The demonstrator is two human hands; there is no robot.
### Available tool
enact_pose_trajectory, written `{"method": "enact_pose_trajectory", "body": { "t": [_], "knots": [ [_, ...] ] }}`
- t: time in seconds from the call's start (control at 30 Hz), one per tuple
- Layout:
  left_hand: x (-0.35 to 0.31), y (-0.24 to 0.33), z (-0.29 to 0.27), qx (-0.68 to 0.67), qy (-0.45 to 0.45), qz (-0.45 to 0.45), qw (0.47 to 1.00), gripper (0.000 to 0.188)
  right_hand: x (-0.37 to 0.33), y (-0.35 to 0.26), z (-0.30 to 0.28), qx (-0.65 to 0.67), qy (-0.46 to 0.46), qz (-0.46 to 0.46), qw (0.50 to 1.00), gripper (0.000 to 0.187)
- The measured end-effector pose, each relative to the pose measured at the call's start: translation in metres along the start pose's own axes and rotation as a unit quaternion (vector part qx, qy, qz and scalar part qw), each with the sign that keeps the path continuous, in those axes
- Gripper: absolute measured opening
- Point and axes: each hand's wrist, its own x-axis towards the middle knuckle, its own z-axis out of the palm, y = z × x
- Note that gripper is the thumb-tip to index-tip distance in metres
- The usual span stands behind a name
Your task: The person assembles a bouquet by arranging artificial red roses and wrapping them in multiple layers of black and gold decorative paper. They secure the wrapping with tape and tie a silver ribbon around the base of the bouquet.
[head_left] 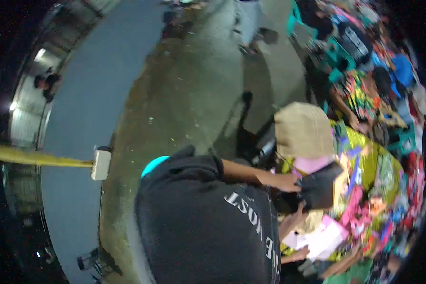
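Note:
My left hand (288,181) reaches out to the right, its fingers closed on the upper left edge of a flat black piece of material (319,187). Whether that is cloth, plastic or card cannot be made out. Below it, my right hand (296,218) has its fingers curled at the lower edge of the same black piece. Pink and white sheets (324,236) lie just past my right hand. A tan, stiff-looking piece like cardboard or sacking (304,130) stands beyond my left hand. My dark printed shirt fills the lower middle.
A heap of colourful scraps (355,203) with yellow sheeting spreads along the right. Another person's hand (348,262) works in it at the bottom. People sit on green stools (338,52) at the upper right; someone stands at the top. A yellow pole with a pale block (101,164) is at the left.

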Motion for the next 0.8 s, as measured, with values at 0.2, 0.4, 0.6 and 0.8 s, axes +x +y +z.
{"method": "enact_pose_trajectory", "body": {
  "t": [0.2,0.4,0.6,0.8],
  "knots": [
    [0.02,0.012,-0.048,0.033,0.012,0.037,0.999,0.049,-0.003,-0.039,0.065,-0.043,0.024,-0.08,0.996,0.066],
    [0.035,0.037,-0.094,-0.087,-0.113,0.033,0.989,0.052,0.013,-0.034,0.073,-0.117,0.154,0.036,0.98,0.08],
    [0.053,0.026,-0.116,-0.033,-0.097,-0.067,0.992,0.043,0.015,0.007,0.088,-0.119,0.208,-0.023,0.971,0.053],
    [0.067,-0.006,-0.145,0.215,-0.047,0.049,0.974,0.037,-0.025,0.032,0.092,-0.315,0.241,-0.139,0.907,0.035]
  ]
}}
